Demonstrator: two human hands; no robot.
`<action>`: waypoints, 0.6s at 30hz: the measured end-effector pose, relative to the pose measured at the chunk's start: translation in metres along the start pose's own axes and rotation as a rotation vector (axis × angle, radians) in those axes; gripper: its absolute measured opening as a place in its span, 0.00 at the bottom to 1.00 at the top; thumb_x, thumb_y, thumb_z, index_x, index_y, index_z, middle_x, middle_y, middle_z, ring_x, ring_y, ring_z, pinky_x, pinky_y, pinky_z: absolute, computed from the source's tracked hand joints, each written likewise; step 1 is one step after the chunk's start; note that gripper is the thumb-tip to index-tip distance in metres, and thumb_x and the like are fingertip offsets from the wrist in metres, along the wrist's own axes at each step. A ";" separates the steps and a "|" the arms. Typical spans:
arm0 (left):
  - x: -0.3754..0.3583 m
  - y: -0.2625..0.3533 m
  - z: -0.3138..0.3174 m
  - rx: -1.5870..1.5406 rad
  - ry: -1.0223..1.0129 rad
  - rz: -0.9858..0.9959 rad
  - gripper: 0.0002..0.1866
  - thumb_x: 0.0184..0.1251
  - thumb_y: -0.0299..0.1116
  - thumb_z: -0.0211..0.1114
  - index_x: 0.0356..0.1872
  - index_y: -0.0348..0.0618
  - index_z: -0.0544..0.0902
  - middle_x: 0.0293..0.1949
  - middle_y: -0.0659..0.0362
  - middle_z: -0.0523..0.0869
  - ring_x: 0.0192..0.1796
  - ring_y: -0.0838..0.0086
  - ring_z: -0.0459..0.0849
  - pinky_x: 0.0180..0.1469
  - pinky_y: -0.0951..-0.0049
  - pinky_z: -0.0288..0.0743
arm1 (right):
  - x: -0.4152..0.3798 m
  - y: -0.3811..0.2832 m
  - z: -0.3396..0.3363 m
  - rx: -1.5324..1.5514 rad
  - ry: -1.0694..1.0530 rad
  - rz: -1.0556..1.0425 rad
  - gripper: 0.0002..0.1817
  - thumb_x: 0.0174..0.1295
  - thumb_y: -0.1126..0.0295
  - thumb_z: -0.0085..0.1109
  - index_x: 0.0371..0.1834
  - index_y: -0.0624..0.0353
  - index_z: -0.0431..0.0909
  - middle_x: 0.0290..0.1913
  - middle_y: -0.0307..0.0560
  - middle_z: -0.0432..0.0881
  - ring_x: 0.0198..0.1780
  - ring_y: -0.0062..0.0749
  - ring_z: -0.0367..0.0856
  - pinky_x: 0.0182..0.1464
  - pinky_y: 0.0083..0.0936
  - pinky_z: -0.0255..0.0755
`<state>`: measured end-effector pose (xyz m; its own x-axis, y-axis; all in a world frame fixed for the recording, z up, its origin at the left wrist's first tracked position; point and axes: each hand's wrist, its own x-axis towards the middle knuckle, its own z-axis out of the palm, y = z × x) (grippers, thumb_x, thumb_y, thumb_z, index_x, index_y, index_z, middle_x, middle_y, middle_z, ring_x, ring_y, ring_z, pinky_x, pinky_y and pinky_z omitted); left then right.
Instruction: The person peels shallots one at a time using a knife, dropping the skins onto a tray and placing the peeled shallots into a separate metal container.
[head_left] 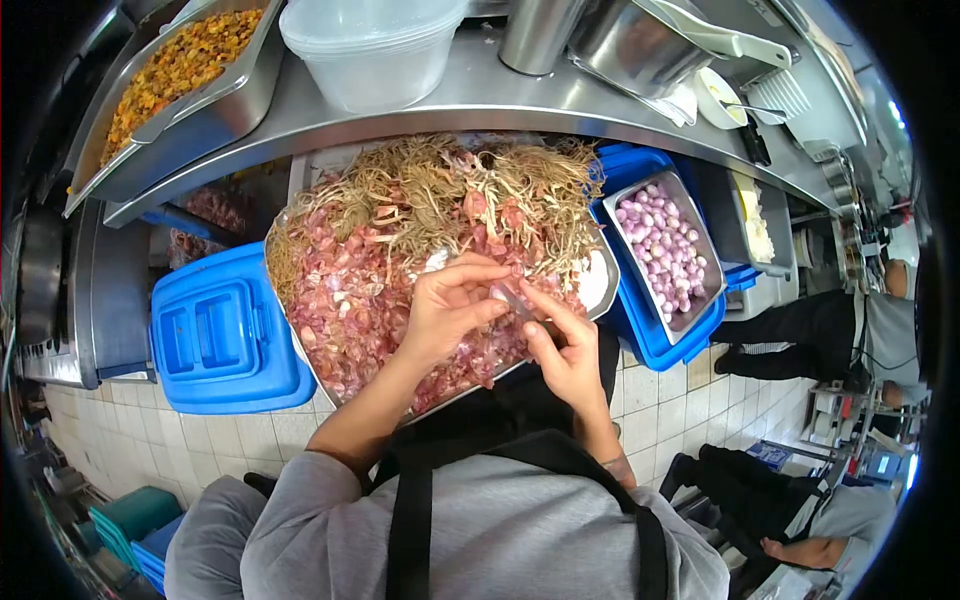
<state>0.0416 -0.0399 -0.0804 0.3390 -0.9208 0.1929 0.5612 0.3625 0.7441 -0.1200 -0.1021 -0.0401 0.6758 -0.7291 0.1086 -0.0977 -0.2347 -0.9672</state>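
Note:
My left hand point(452, 302) is closed, its thumb and fingertips pinching a small shallot point(497, 292) that the fingers partly cover. In my right hand point(562, 350) is a small knife point(516, 304), its blade against or very close to the shallot; the handle is mostly hidden in the grip. Both hands are over a wide metal tray point(305, 345) heaped with pinkish shallot skins point(365, 310). Along the tray's far side lie dry, stringy shallot roots and stalks point(420, 200). To the right, a steel pan point(712, 270) holds many peeled purple shallots point(660, 245).
Blue lidded bins point(235, 330) stand left and right of the tray. On the steel counter point(330, 130) ahead are a pan of orange diced food point(180, 70), stacked plastic tubs point(370, 50) and a steel pot point(635, 50). Two other people point(800, 335) are at the right.

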 end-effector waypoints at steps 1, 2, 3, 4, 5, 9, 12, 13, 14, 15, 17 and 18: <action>0.000 0.002 0.000 0.014 -0.019 -0.011 0.19 0.52 0.13 0.64 0.48 0.31 0.79 0.48 0.56 0.76 0.47 0.74 0.78 0.52 0.75 0.74 | -0.001 -0.003 -0.002 -0.035 -0.011 -0.027 0.20 0.58 0.77 0.57 0.56 0.63 0.74 0.45 0.47 0.82 0.41 0.28 0.81 0.44 0.21 0.71; 0.000 0.003 0.001 0.027 -0.038 -0.024 0.19 0.52 0.13 0.64 0.47 0.31 0.79 0.47 0.56 0.76 0.46 0.74 0.78 0.52 0.75 0.75 | -0.002 -0.006 -0.004 -0.069 -0.021 -0.054 0.20 0.57 0.77 0.57 0.55 0.63 0.74 0.47 0.50 0.82 0.44 0.31 0.82 0.47 0.23 0.72; 0.000 0.003 0.000 0.034 -0.055 -0.020 0.19 0.52 0.13 0.64 0.47 0.31 0.79 0.47 0.56 0.76 0.47 0.73 0.78 0.51 0.75 0.75 | -0.003 -0.009 -0.006 -0.075 -0.030 -0.063 0.19 0.57 0.77 0.58 0.54 0.63 0.75 0.49 0.52 0.81 0.46 0.34 0.82 0.49 0.24 0.71; 0.000 0.002 -0.001 0.041 -0.070 -0.017 0.19 0.51 0.13 0.65 0.47 0.31 0.79 0.47 0.55 0.76 0.48 0.73 0.79 0.51 0.75 0.75 | -0.004 -0.011 -0.008 -0.080 -0.040 -0.070 0.19 0.56 0.77 0.58 0.53 0.62 0.76 0.50 0.53 0.80 0.48 0.37 0.82 0.51 0.26 0.71; -0.001 0.001 0.000 0.048 -0.084 -0.012 0.19 0.51 0.12 0.65 0.47 0.31 0.79 0.48 0.55 0.76 0.48 0.73 0.79 0.51 0.74 0.75 | -0.005 -0.013 -0.009 -0.103 -0.047 -0.095 0.19 0.56 0.77 0.58 0.53 0.62 0.76 0.50 0.53 0.81 0.48 0.37 0.82 0.50 0.26 0.71; -0.001 0.004 0.004 0.055 -0.133 -0.016 0.18 0.50 0.12 0.65 0.46 0.32 0.80 0.47 0.54 0.77 0.49 0.72 0.79 0.52 0.74 0.75 | -0.008 -0.015 -0.010 -0.144 -0.057 -0.128 0.17 0.56 0.77 0.58 0.51 0.62 0.77 0.49 0.52 0.81 0.47 0.37 0.82 0.50 0.26 0.72; -0.003 0.005 0.005 0.073 -0.119 -0.039 0.18 0.50 0.11 0.65 0.45 0.31 0.80 0.47 0.54 0.77 0.49 0.72 0.79 0.52 0.73 0.76 | -0.008 -0.016 -0.009 -0.134 -0.043 -0.141 0.17 0.56 0.76 0.59 0.51 0.62 0.78 0.48 0.52 0.82 0.46 0.36 0.82 0.49 0.27 0.73; -0.003 0.005 0.005 0.081 -0.112 -0.044 0.18 0.49 0.11 0.65 0.45 0.31 0.80 0.47 0.54 0.77 0.49 0.72 0.79 0.52 0.73 0.76 | -0.008 -0.017 -0.009 -0.132 -0.040 -0.154 0.17 0.56 0.76 0.59 0.51 0.62 0.78 0.47 0.52 0.82 0.46 0.36 0.82 0.49 0.26 0.73; -0.003 0.005 0.005 0.090 -0.105 -0.049 0.18 0.49 0.11 0.65 0.45 0.31 0.80 0.47 0.54 0.77 0.48 0.72 0.80 0.51 0.74 0.76 | -0.009 -0.018 -0.009 -0.124 -0.051 -0.118 0.17 0.56 0.76 0.59 0.51 0.62 0.78 0.47 0.52 0.82 0.46 0.36 0.82 0.49 0.26 0.73; -0.003 0.005 0.004 0.083 -0.109 -0.045 0.18 0.49 0.11 0.65 0.45 0.31 0.80 0.47 0.54 0.77 0.48 0.72 0.80 0.51 0.74 0.76 | -0.010 -0.020 -0.011 -0.115 -0.062 -0.083 0.17 0.57 0.76 0.58 0.51 0.61 0.78 0.47 0.52 0.82 0.46 0.36 0.82 0.49 0.26 0.73; -0.004 0.004 0.004 0.072 -0.120 -0.036 0.18 0.49 0.11 0.65 0.44 0.31 0.80 0.47 0.54 0.77 0.48 0.73 0.80 0.51 0.74 0.77 | -0.012 -0.022 -0.011 -0.113 -0.065 -0.033 0.17 0.57 0.76 0.58 0.51 0.62 0.78 0.46 0.52 0.82 0.45 0.35 0.82 0.48 0.26 0.73; -0.004 0.004 0.004 0.082 -0.112 -0.038 0.18 0.48 0.11 0.66 0.44 0.31 0.80 0.46 0.54 0.77 0.47 0.72 0.80 0.50 0.74 0.77 | -0.013 -0.022 -0.010 -0.119 -0.056 -0.018 0.17 0.57 0.76 0.58 0.51 0.62 0.78 0.45 0.52 0.83 0.44 0.34 0.82 0.47 0.26 0.73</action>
<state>0.0394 -0.0357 -0.0753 0.2297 -0.9456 0.2303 0.5068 0.3182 0.8012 -0.1340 -0.0944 -0.0182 0.7176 -0.6878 0.1090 -0.1692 -0.3241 -0.9308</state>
